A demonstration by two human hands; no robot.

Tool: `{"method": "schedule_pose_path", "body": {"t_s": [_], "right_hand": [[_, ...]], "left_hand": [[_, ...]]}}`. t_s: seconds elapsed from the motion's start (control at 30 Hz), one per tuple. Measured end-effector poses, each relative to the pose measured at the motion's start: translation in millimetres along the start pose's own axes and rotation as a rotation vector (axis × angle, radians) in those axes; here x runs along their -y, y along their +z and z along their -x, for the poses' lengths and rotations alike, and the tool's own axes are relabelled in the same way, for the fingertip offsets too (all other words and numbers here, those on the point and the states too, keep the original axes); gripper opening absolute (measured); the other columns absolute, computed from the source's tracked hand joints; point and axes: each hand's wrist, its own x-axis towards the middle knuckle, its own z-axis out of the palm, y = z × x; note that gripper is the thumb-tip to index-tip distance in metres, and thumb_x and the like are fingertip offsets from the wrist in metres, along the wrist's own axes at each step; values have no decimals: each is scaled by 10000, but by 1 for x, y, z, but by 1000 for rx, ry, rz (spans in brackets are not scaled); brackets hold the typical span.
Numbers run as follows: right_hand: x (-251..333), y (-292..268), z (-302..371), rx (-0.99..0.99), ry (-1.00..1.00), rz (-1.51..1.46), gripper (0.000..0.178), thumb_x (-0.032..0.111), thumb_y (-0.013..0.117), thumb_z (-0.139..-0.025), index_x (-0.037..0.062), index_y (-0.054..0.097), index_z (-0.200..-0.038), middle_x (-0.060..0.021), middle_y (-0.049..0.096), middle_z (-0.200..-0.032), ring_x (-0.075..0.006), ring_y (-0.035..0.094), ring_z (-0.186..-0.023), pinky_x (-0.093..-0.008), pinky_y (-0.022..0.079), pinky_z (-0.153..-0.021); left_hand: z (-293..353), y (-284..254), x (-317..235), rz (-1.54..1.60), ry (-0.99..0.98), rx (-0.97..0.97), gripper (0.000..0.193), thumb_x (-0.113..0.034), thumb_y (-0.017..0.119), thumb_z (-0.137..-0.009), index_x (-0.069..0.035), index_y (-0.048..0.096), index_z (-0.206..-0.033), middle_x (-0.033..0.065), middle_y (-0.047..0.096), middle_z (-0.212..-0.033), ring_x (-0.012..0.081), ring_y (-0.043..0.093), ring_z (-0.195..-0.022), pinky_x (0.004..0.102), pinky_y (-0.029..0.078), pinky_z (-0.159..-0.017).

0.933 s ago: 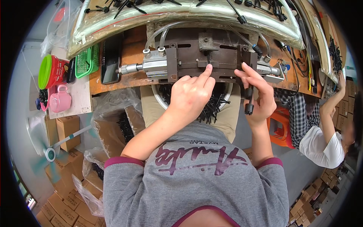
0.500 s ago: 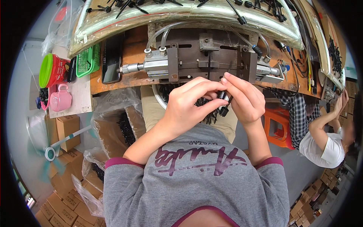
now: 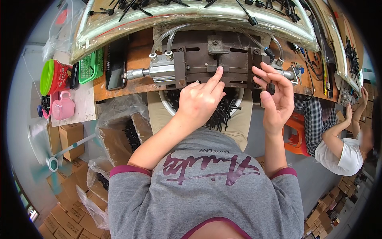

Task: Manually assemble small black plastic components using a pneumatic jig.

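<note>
My left hand (image 3: 201, 99) reaches over the front of a dark metal fixture (image 3: 195, 40), its index finger stretched out. That fingertip touches the small block at the fixture's middle, where a thin black piece (image 3: 217, 60) stands; the other fingers are curled. My right hand (image 3: 278, 97) is raised at the fixture's right end, with a small black plastic part (image 3: 271, 88) between thumb and curved fingers. Below the hands, a white-rimmed basin (image 3: 166, 104) on my lap holds many thin black plastic pieces (image 3: 219, 113).
Metal air cylinders (image 3: 162, 71) with clear hoses flank the fixture. Behind it, a plastic-covered tray (image 3: 191, 16) bears black parts. A phone (image 3: 116, 65), green basket (image 3: 91, 65) and pink cup (image 3: 63, 106) are at left. Another person (image 3: 342, 147) sits at right by an orange stool (image 3: 294, 135).
My hands have parted. The left has moved its index finger onto the fixture's middle; the right has moved right with a black part. The basin's contents now show more.
</note>
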Motion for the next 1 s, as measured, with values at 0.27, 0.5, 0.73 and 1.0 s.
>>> {"method": "schedule_pose_path", "body": {"t_s": [0.27, 0.5, 0.73, 1.0], "right_hand": [[13, 12, -1, 171, -283, 763, 330, -31, 805, -755, 22, 707, -1065, -180, 595, -1344, -273, 667, -1119, -338, 593, -840], [-11, 28, 11, 353, -258, 985, 256, -15, 715, -763, -9, 630, -1005, -185, 631, -1292, -323, 672, -1040, -392, 563, -857], [-22, 45, 4, 410, -338, 1162, 210, 42, 723, -735, 32, 642, -929, -133, 689, -1246, -209, 653, -653, -321, 535, -626], [-11, 40, -6, 471, -218, 1161, 218, 132, 742, -756, 55, 639, -931, -119, 711, -1179, -257, 671, -651, -360, 545, -613]], "left_hand": [[-23, -23, 1, 158, -6, 6, 248, -190, 831, -757, -79, 729, -955, 69, 731, -1148, 213, 689, -637, 295, 558, -632], [-128, -45, 11, 80, 230, -331, 212, -97, 781, -787, -19, 696, -965, 116, 664, -1020, 286, 667, -887, 376, 542, -766], [-157, -20, 25, 188, 151, -161, 163, -84, 742, -808, 33, 648, -870, 157, 600, -983, 319, 624, -906, 410, 520, -792], [-78, -56, 8, 366, 68, -261, 244, -72, 823, -746, -26, 765, -978, 113, 696, -1190, 198, 718, -912, 305, 583, -770]]}}
